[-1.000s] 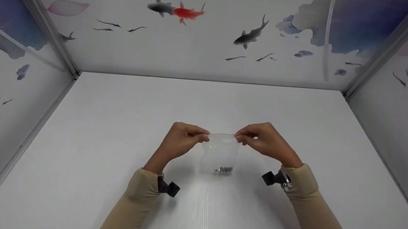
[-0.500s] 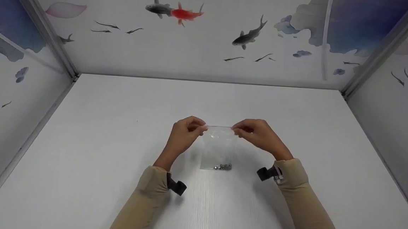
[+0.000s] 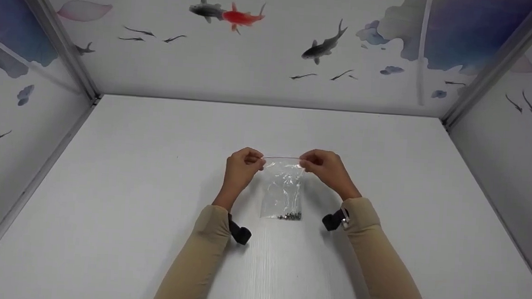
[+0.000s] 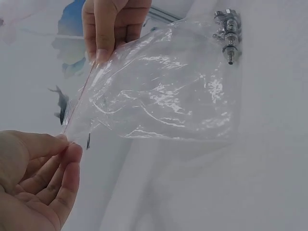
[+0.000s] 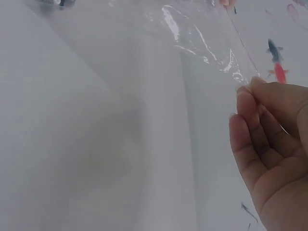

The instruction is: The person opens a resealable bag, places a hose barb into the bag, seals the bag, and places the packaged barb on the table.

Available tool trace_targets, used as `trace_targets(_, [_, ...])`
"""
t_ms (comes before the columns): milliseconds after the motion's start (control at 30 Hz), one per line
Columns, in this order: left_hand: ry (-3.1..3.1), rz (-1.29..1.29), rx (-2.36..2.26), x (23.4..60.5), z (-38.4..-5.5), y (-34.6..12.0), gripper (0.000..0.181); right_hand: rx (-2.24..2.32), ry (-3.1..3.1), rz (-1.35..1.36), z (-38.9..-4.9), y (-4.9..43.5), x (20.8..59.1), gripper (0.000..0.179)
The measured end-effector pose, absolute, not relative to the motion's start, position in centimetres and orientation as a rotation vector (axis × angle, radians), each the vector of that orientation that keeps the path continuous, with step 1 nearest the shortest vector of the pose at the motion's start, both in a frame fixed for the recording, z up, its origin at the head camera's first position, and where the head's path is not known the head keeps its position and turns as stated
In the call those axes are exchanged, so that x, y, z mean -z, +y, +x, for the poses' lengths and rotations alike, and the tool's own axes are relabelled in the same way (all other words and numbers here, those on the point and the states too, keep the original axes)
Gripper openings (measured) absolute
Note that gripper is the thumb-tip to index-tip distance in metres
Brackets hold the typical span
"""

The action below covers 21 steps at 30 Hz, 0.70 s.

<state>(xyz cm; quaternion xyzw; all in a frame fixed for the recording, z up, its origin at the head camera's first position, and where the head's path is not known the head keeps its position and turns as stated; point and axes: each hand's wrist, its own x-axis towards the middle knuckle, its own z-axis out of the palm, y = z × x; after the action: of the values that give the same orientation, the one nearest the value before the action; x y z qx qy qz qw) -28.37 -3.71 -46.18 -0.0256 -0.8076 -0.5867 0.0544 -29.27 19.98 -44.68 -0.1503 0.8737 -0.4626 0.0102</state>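
Note:
A clear zip-lock bag (image 3: 279, 189) with a thin reddish seal line along its top hangs stretched between both hands. My left hand (image 3: 240, 168) pinches its top left corner between thumb and forefinger. At the top right corner, my right hand (image 3: 329, 169) pinches it the same way. Several small silvery metal screws or similar fasteners (image 4: 230, 36) lie gathered in the bag's bottom corner, on the right-hand side. The left wrist view shows the film crinkled and shiny, the seal line running straight from hand to hand. In the right wrist view the fasteners (image 5: 60, 2) are mostly cut off.
A white table (image 3: 129, 196) spreads out under the hands. Upright panels printed with fish and blue shapes enclose it at the back (image 3: 271, 66) and both sides. Black wrist cameras (image 3: 241, 235) jut inward from both sleeves.
Both hands have moved forward over the table, carrying the bag's top edge away from the body. The forearms have drawn closer together. The bag now shows more flatly, and both pinches stay on its corners.

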Motion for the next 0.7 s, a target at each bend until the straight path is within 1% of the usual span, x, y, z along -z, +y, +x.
trace_targets(200, [-2.511, -0.086, 1.828, 47.3, -29.1, -3.8, 0.016, 1.464, 2.719, -0.333, -29.9, 19.6, 45.9, 0.023])
trace_targets(400, [-2.646, -0.133, 1.743, 48.1, -29.2, -4.1, 0.023, 1.425, 2.714, -0.219, -30.4, 19.5, 46.9, 0.027])
trace_targets(567, [-2.732, -0.116, 1.666, 48.5, -29.0, -4.5, 0.027, 1.366, 2.702, -0.214, -30.5, 19.4, 47.1, 0.034])
trace_targets(700, [-2.786, -0.148, 1.638, 48.5, -29.0, -5.0, 0.04, 1.295, 2.711, -0.28, -30.5, 19.5, 46.8, 0.04])
